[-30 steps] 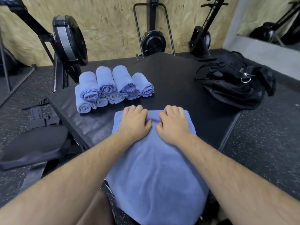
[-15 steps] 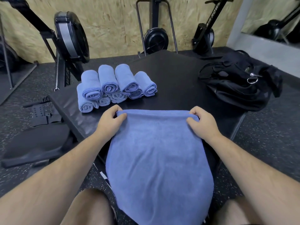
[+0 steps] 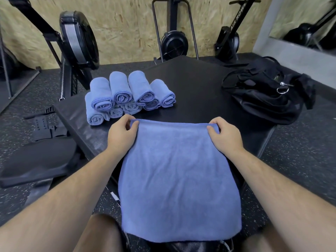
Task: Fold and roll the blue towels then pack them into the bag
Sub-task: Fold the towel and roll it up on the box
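Hands, two: we are spreading them from the middle of the far hem out to its corners. Our left hand (image 3: pixel 123 132) is pinching the left corner of the flat blue terry towel (image 3: pixel 178 179), and our right hand (image 3: pixel 224 135) is pinching the right corner likewise. Between the grips the hem is lying straight on the black padded platform (image 3: pixel 196 84); nearer than the grips the cloth is hanging toward our knees. Beyond the left grip the stacked blue rolled towels (image 3: pixel 127 95) are waiting; beyond the right grip the black fabric duffel bag (image 3: pixel 263 100) is slumping. We are judging this towel squared for folding, with its rolling and all the packing not yet done.
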